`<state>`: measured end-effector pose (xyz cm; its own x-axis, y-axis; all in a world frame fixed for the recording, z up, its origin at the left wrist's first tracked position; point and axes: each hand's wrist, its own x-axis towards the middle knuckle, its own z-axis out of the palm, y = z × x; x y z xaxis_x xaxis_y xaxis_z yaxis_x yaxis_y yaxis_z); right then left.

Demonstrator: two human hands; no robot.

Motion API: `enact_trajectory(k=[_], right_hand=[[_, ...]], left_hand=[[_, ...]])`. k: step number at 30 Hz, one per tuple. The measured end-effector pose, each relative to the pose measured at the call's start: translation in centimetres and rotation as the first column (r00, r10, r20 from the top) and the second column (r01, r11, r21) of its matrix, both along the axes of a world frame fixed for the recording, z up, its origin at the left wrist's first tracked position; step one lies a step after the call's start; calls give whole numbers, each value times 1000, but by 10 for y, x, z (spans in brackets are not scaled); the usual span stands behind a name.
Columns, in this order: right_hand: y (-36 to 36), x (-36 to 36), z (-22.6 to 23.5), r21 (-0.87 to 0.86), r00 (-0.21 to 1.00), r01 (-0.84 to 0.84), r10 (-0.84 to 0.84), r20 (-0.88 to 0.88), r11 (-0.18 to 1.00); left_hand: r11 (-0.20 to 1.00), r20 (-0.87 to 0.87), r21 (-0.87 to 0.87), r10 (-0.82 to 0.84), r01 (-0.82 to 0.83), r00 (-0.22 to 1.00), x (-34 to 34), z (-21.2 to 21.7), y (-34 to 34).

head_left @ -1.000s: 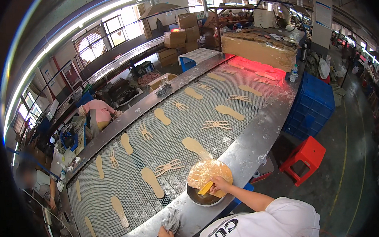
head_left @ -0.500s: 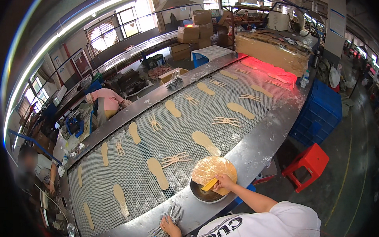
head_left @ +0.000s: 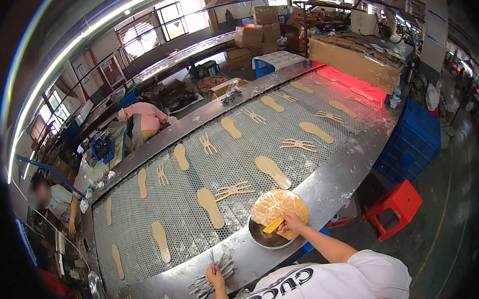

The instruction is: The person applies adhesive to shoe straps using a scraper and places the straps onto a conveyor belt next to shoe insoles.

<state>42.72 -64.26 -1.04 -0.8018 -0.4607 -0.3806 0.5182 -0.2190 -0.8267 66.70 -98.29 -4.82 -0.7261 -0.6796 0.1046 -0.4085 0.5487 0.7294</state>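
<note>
The right hand (head_left: 292, 221) was closed around a flat yellow scraper-like tool (head_left: 274, 226), its blade pointing down and to the left into a round grey metal bowl (head_left: 269, 240). The bowl sat on the steel rim of the counter (head_left: 330, 183), directly under that hand and partly covered by a round tan sheet (head_left: 278, 203) just beyond it.

The left hand (head_left: 216, 275) pinched the top of a bundle of grey metal fork-shaped racks (head_left: 210, 282) lying on the counter rim, well left of the bowl. How tightly the fingers closed could not be told.

A tan foot-shaped insole (head_left: 210, 207) lay on the perforated mesh belt (head_left: 188, 193) ahead of both hands, long axis running away from the person, somewhat nearer the right hand.

Stacked brown cardboard boxes (head_left: 256, 35) stood far ahead. A blue plastic crate (head_left: 413, 138) and a red plastic stool (head_left: 397, 207) stood to the right of the right hand.
</note>
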Motion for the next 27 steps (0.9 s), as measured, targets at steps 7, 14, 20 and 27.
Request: enact_trajectory(k=[7,14,20,27], right_hand=[[-2,4,0,-40,1000,15,-15,-15,999],[-8,9,1,-5,997,11,-12,-73,1000],[-9,12,4,5,999,40,-40,-18,999],[-13,13,13,-4,999,26,-26,-39,1000]], left_hand=[[604,-448,785,400,138,800,6,-4,-24],[434,-467,871,584,230,664,26,-3,-40],[446,-437,876,572,185,694,23,-2,-40],[461,-389,880,570,110,724,25,0,-45]])
